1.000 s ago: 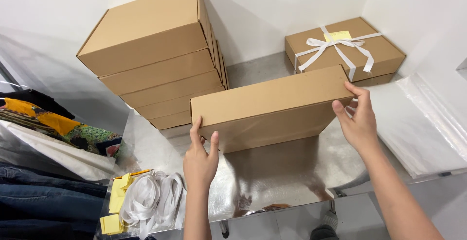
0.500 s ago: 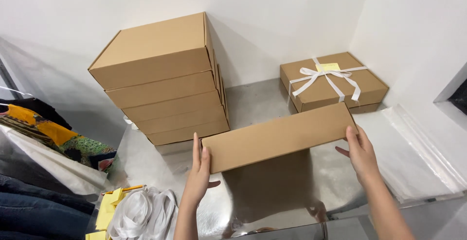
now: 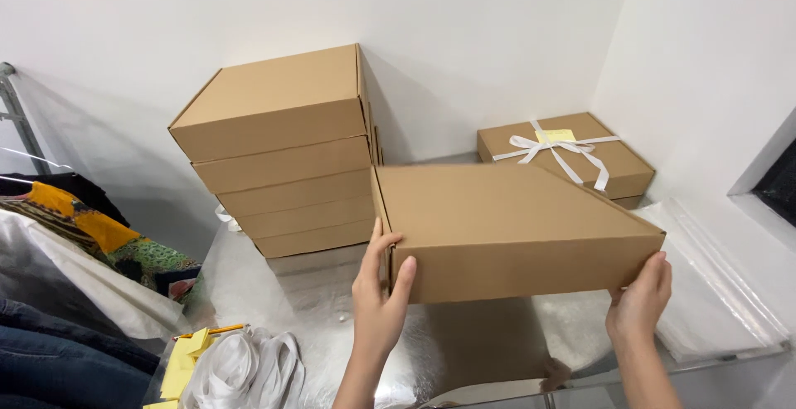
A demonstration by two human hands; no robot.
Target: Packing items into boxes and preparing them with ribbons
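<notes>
I hold a flat brown cardboard box (image 3: 506, 226) level above a shiny metal table (image 3: 315, 309). My left hand (image 3: 380, 293) grips its near left corner, thumb on the front face. Under the near right corner sits my right hand (image 3: 640, 301), fingers on the box's front edge. The box is closed and plain, with no ribbon.
A stack of several similar brown boxes (image 3: 282, 152) stands at the back left against the white wall. A box tied with white ribbon (image 3: 564, 156) lies back right on another box. White ribbon (image 3: 240, 372) and yellow notes (image 3: 184, 359) lie front left. Clear plastic sheets (image 3: 721, 284) lie right; clothes (image 3: 75, 235) hang left.
The box has come down from a tilted, raised position to lie flat and lower in front of me. My hands have shifted to its near corners.
</notes>
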